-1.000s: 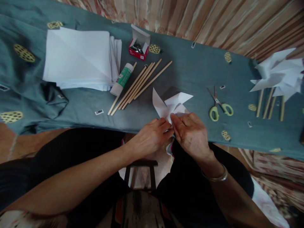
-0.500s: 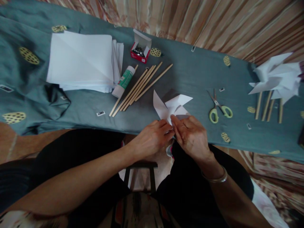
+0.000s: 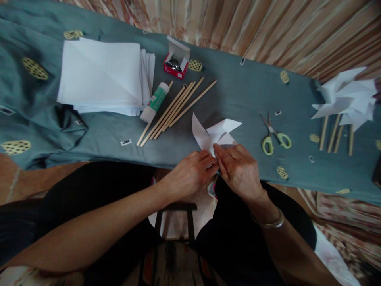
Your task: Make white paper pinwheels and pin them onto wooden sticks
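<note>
Both hands are together at the near edge of the table, left hand and right hand each clamped on a white paper pinwheel! It sits just past the fingertips at 12 o'clock, 1 pointed blade aimed at 11, another at 2, with its lower part tucked behind the fingers. Right thumb and forefinger pinch close to the middle; left fingers curl in against them, and whatever lies inside that grip is hidden. Silver bracelet on the right wrist, by the way.

Swing round from the hands to 11 o'clock: wooden sticks fan out on the teal tablecloth, and a white-and-green glue stick lies right over 1 of them. Beyond, also at 11, a red box stands with its white lid up, shiny metal bits inside, too small to name. Over at 10, it's a thick stack of white paper, edges uneven.

Now across to 2 o'clock! Green-handled scissors lie with blades parted, points away from the person. Well past them, near the far edge, more white pinwheels overlap in a cluster, 4 wooden handles poking out toward 6. Pleated curtain at 12, behind everything.
</note>
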A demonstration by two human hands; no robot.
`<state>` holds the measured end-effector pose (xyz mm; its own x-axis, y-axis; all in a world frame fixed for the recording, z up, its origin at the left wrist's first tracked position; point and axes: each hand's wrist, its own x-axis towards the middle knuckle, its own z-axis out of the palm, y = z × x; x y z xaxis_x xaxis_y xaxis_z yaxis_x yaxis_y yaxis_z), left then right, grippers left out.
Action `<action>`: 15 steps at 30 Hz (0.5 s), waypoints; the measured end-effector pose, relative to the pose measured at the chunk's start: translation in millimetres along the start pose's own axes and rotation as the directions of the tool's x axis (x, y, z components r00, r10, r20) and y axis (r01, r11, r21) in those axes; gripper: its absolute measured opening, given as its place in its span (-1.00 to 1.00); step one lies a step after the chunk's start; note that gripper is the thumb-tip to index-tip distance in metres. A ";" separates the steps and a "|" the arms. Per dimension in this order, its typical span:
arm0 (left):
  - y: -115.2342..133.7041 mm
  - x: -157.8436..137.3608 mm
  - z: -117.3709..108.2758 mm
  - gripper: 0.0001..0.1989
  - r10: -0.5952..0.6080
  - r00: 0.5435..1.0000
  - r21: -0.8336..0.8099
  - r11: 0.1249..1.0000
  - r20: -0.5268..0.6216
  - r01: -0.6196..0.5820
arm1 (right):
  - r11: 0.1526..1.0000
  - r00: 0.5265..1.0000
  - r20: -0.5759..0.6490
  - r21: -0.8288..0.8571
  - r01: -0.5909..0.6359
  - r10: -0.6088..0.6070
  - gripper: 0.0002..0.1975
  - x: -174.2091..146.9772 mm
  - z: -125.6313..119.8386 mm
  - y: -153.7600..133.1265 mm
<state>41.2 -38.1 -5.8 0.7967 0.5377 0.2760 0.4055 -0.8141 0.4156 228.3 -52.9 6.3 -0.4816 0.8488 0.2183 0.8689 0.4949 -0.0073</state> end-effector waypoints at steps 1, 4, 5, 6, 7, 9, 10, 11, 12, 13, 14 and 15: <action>-0.1 -0.1 0.4 -0.82 0.000 1.000 0.002 1.000 -0.006 0.000 | 1.000 1.000 0.009 -0.001 0.005 -0.005 -0.66 0.3 -0.5 -0.4; -0.5 -0.7 1.1 -0.83 0.003 1.000 0.009 1.000 -0.015 -0.003 | 1.000 0.999 0.039 -0.018 0.013 -0.012 -0.65 0.2 -2.4 -2.7; -0.6 -0.7 1.2 -0.83 0.006 1.000 0.010 1.000 -0.009 -0.006 | 1.000 0.999 0.051 -0.028 0.009 -0.008 -0.64 0.0 -2.7 -3.7; -0.7 -0.8 1.1 -0.84 0.008 1.000 0.014 1.000 0.002 -0.008 | 0.999 0.998 0.062 -0.035 0.003 0.000 -0.64 -0.3 -2.7 -4.8; -0.7 -0.7 0.8 -0.84 0.006 1.000 0.021 1.000 0.011 -0.006 | 0.999 0.997 0.070 -0.038 -0.007 0.009 -0.64 -0.5 -2.5 -5.8; -0.6 -0.4 0.2 -0.85 -0.005 1.000 0.038 0.999 0.024 0.004 | 0.999 0.997 0.072 -0.033 -0.022 0.025 -0.64 -1.0 -1.4 -7.2; -0.5 -0.3 -0.2 -0.85 -0.012 1.000 0.046 0.999 0.026 0.011 | 0.999 0.998 0.062 -0.026 -0.026 0.027 -0.64 -1.2 -0.9 -7.2; -0.4 -0.3 -0.5 -0.85 -0.017 0.999 0.051 0.999 0.028 0.016 | 1.000 0.999 0.043 -0.013 -0.028 0.029 -0.64 -1.4 -0.6 -6.8; -0.4 -0.4 -0.7 -0.84 -0.018 0.999 0.052 0.998 0.029 0.017 | 0.999 0.999 0.017 0.006 -0.033 0.033 -0.64 -1.7 -0.9 -5.9; -0.4 -0.5 -0.8 -0.84 -0.017 1.000 0.051 0.999 0.026 0.015 | 0.999 0.999 -0.016 0.031 -0.041 0.041 -0.65 -2.3 -1.7 -4.5; -0.4 -0.8 -0.8 -0.84 -0.017 1.000 0.049 0.999 0.024 0.016 | 0.997 0.997 -0.051 0.060 -0.052 0.055 -0.65 -3.0 -3.0 -2.9; -0.4 -1.2 -0.8 -0.84 -0.018 1.000 0.049 0.999 0.017 0.017 | 0.994 0.993 -0.089 0.089 -0.066 0.074 -0.67 -4.0 -4.6 -1.0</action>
<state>39.7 -38.3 -5.6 0.7966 0.5487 0.2535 0.4410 -0.8145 0.3771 229.8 -57.6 10.0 -0.4037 0.8631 0.3033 0.8852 0.4523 -0.1086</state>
